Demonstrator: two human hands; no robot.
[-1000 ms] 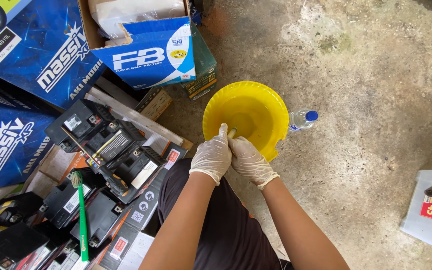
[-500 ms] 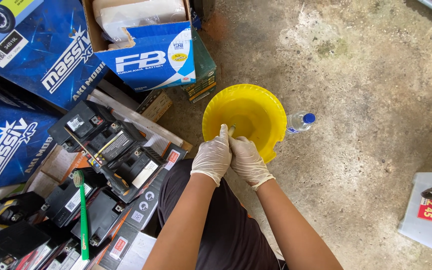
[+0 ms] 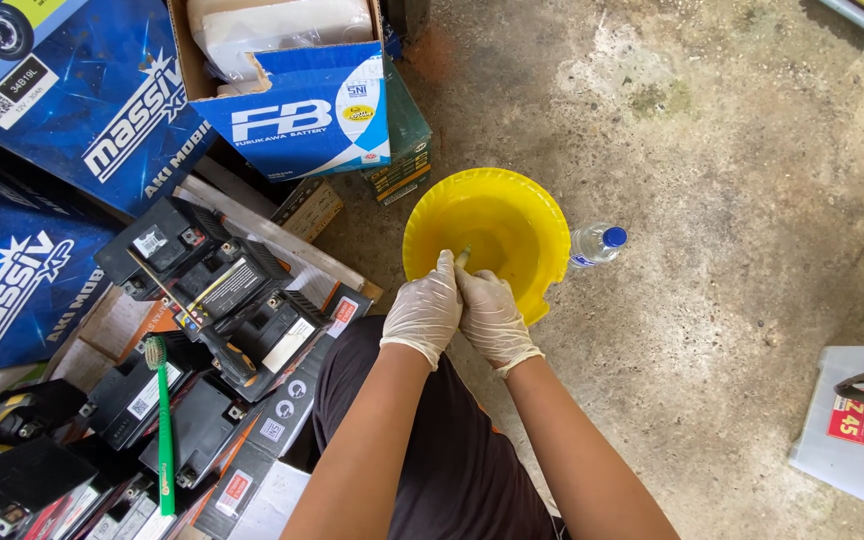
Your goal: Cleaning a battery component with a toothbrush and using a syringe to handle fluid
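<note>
Both my hands wear thin white gloves and meet over the near rim of a yellow plastic bowl (image 3: 512,225) on the concrete floor. My left hand (image 3: 425,310) and my right hand (image 3: 492,315) press together around a small pale object (image 3: 463,257) whose tip pokes up between the fingers. What the object is cannot be told. A small clear plastic bottle with a blue cap (image 3: 597,244) lies right of the bowl.
Several black batteries (image 3: 222,290) are piled at my left, with a green toothbrush (image 3: 163,420) on them. Blue cardboard boxes (image 3: 72,120) and an open blue-white carton (image 3: 302,110) stand behind. A grey container (image 3: 852,430) sits at the right edge.
My hands stay clasped over the bowl's rim, shifting only slightly. The view has drifted a little.
</note>
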